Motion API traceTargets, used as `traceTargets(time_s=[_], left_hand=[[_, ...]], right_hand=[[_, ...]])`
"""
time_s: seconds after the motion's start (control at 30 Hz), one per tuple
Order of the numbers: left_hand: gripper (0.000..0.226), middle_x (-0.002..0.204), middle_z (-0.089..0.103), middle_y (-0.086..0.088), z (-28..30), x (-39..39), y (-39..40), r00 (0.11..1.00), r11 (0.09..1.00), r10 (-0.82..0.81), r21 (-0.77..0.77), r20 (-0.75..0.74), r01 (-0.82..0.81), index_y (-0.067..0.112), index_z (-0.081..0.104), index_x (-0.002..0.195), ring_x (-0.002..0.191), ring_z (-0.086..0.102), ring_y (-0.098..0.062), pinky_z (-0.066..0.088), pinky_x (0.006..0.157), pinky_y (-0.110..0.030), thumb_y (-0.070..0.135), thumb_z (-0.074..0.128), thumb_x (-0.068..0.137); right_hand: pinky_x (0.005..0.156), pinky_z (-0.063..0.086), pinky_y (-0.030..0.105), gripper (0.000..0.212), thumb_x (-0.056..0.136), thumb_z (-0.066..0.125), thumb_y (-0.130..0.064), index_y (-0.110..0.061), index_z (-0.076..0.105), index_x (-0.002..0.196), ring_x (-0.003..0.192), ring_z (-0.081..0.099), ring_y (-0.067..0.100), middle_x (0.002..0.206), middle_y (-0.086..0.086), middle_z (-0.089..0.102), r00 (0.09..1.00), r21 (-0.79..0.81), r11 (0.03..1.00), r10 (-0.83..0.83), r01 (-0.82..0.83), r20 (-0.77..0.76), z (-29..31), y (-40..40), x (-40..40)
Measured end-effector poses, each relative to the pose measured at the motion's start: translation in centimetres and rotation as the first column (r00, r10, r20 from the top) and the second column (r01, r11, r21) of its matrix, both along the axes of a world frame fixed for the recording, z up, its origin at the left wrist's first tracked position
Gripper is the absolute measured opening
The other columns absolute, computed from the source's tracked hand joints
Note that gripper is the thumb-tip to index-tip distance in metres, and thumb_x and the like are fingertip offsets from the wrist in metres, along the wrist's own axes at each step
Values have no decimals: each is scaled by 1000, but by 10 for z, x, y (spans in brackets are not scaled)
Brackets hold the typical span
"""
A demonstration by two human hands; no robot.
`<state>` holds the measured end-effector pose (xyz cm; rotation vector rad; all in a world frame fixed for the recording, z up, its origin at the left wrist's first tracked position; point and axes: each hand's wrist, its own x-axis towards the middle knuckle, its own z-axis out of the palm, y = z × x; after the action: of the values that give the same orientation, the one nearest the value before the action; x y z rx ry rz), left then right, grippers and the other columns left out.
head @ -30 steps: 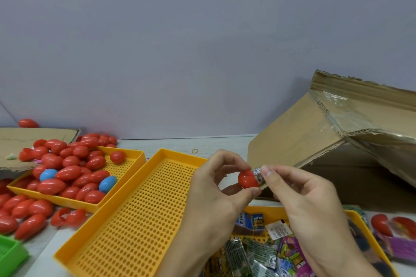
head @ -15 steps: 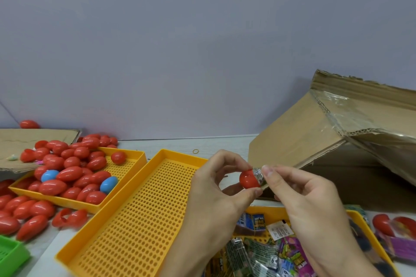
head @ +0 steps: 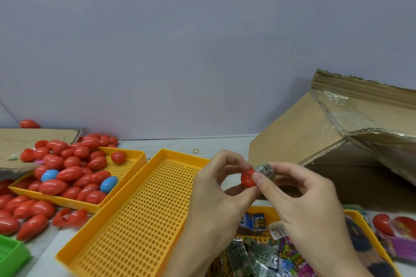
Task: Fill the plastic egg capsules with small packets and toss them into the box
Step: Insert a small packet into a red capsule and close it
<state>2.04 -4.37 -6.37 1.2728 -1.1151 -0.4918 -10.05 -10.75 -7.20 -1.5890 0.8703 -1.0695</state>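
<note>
My left hand (head: 216,189) pinches a red egg capsule half (head: 247,179) between thumb and fingers, in front of the cardboard box. My right hand (head: 301,195) pinches a small folded packet (head: 265,170) whose end sticks into the capsule's open side. The big cardboard box (head: 315,137) lies on its side at the right, its opening facing me. Below my hands a yellow tray (head: 358,216) holds several small printed packets (head: 258,252).
A bare perforated yellow tray (head: 139,213) lies in the middle. Left of it another yellow tray (head: 132,159) is heaped with red capsules (head: 67,173) and two blue ones (head: 49,175). More red capsules lie loose on the table, with a green tray (head: 11,252) at the bottom left.
My hands have stayed in the same place. The packet now shows a little more between my right fingertips at the capsule's mouth.
</note>
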Motion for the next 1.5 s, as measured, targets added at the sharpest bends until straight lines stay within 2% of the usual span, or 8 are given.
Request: traceTargets(time_s=[0.17,0.33,0.57,0.83,1.03,1.2,1.37,1.5], left_hand=[[30,90,67,3,-1,1,-1,999,999,36,-1,-12,-36,18,65,84,96,67,-13,59,75,-23,-3,82,73],[30,94,68,6,-1,0,0,1000,1000,23,13,-5,-23,18,70,92,100,66,-10,59,78,-22,-6,80,75],[29,98,70,-1,-1,-1,-1,1000,1000,-12,12,-25,13,16,72,95,104,68,-17,57,83,-21,-8,76,79],[18,91,72,1,4,-3,0,998,1000,-21,14,-66,22,20,71,90,93,71,-18,58,80,-27,33,74,78],[1,86,73,-2,0,0,-1,992,999,23,27,-126,-20,10,72,85,80,72,-14,59,73,-26,10,72,87],[7,85,73,-2,-2,-1,-3,969,999,45,21,-242,-41,10,71,81,79,74,-18,62,74,-33,8,71,87],[7,79,70,-2,-4,-1,-5,962,999,52,23,-269,-47,9,70,82,71,70,-16,58,63,-31,10,70,89],[11,78,67,-1,-5,-2,-7,949,999,13,32,-315,-3,13,69,80,71,67,-14,54,63,-30,21,74,85]], right_hand=[[61,50,10,15,81,70,-35,-46,61,87,83,64,-7,81,-23,69,999,-33,999,20,-21,-31,-3,-3,-1],[64,50,14,20,82,73,-29,-45,63,87,81,65,-2,80,-12,71,998,-41,999,12,-15,-55,-4,-3,-1],[68,52,21,16,80,74,-29,-41,67,88,81,65,-3,84,-23,70,999,-23,999,32,-32,-13,-5,-4,-2],[66,56,23,30,67,67,-52,-37,71,92,78,68,2,80,-14,72,999,-79,996,29,-32,-31,-3,-2,-2],[68,50,14,13,77,74,-37,-40,68,89,85,62,-1,88,-25,65,996,-199,980,-7,-10,-85,-4,-2,1],[74,52,28,25,77,76,-36,-43,66,98,93,62,3,99,-23,64,995,-238,970,19,-43,-100,-6,0,1],[72,42,13,64,63,83,-38,-52,44,112,103,53,-4,104,-25,56,992,-330,944,-29,-13,-121,-8,3,5],[71,43,9,75,62,84,-36,-58,38,117,100,55,-5,102,-24,57,989,-402,915,-80,24,-124,-9,3,5]])
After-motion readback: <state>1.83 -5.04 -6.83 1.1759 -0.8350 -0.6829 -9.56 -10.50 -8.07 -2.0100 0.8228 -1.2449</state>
